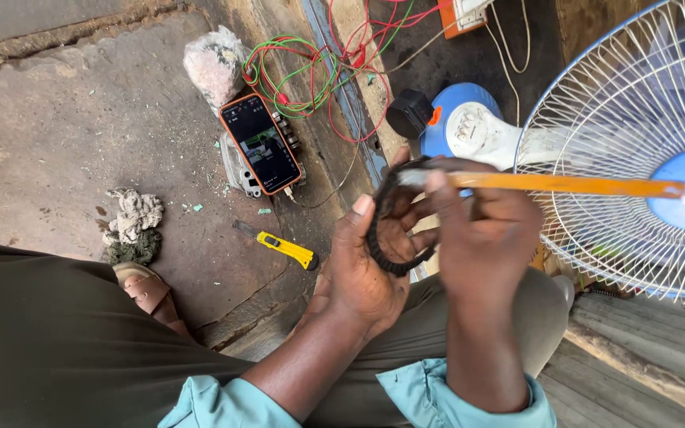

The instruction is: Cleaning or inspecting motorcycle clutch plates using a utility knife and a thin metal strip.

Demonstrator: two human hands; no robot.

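A: What is being held at the centre of the frame?

B: A black ribbed rubber ring [391, 238] is being cradled in the left hand [366, 273], whose grip is being kept clamped around the ring's lower arc. A long flat orange strip [564, 185] is being pinched by the right hand [481, 238], with the grip closed tightly on the strip's left end, just above the ring. The strip is being stretched out to the right, across the white wire guard of a blue-hubbed fan [636, 150].

A: And what is being seen on the floor?

B: A phone in an orange case [261, 143] is being propped at upper centre, with a lit screen, beside a tangle of red and green wires [319, 67]. A yellow utility knife [283, 247] is being left lying just below the phone, and a crumpled grey rag [132, 222] is being left at middle left, near a brown sandal [146, 289].
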